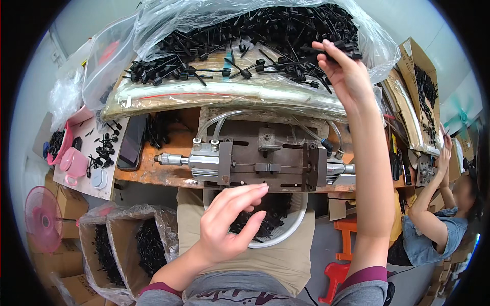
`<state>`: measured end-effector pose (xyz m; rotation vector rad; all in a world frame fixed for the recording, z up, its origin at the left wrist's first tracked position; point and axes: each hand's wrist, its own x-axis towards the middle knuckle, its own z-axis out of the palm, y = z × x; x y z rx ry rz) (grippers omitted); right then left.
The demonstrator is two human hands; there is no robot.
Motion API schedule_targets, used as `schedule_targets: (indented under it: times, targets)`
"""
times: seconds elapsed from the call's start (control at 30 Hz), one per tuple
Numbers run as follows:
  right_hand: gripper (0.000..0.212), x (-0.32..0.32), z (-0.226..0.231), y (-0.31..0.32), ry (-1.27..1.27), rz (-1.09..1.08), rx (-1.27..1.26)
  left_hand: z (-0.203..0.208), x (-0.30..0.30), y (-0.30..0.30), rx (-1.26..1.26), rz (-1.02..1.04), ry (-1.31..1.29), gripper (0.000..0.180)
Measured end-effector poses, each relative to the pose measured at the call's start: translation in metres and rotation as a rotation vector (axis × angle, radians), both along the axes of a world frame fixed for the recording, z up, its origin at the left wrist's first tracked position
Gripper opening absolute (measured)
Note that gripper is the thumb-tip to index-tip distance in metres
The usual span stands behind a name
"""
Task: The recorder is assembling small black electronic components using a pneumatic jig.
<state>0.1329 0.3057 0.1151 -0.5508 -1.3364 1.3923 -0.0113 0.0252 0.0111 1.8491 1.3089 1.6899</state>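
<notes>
My right hand [349,76] is at the far right of a big heap of black plastic rods with thick heads [204,43]. Its fingers curl around one such black rod-shaped piece [351,49], whose head pokes out past the fingers. My left hand [227,222] holds nothing; its thumb stands apart from the fingers, just in front of a metal clamping fixture [245,132]. Air cylinders [204,163] flank that fixture, and a small block [268,167] sits at its middle. Beneath my left hand, a white basket [301,214] with black pieces inside rests on my lap.
Clear plastic sheeting [168,23] surrounds the heap. To the left are a phone [131,143], a pink cup [74,162], a pink fan [43,219] and bagged boxes of black pieces [122,245]. A red stool [334,280] and another person [434,224] are at right.
</notes>
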Motion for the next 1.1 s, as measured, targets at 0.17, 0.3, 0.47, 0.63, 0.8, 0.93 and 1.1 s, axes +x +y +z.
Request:
schedule_targets:
  times: [0.17,0.3,0.47,0.63,0.8,0.93,1.1]
  targets:
    - [0.019,-0.002,-0.022,-0.074,-0.218,-0.207,0.184,0.005,0.0,0.011,0.059,0.059,-0.037,0.043]
    - [0.036,0.007,-0.054,-0.155,-0.628,-0.29,0.817,0.006,-0.002,0.007,-0.079,-0.013,-0.197,0.045]
    - [0.043,0.017,-0.099,-0.205,-0.634,-0.184,0.759,0.0,0.002,0.009,-0.243,-0.142,-0.329,0.039]
    - [0.04,0.024,-0.115,-0.209,-0.661,-0.181,0.788,0.001,0.005,0.003,-0.244,-0.099,-0.06,0.036]
    - [0.03,0.031,-0.124,-0.208,-0.601,-0.185,0.726,-0.002,0.005,0.002,-0.251,-0.118,0.06,0.039]
    - [0.027,0.035,-0.122,-0.209,-0.615,-0.203,0.714,-0.006,0.004,0.001,-0.287,-0.085,0.072,0.039]
    - [0.022,0.043,-0.123,-0.213,-0.573,-0.362,0.514,-0.014,0.003,0.002,-0.251,-0.018,0.25,0.038]
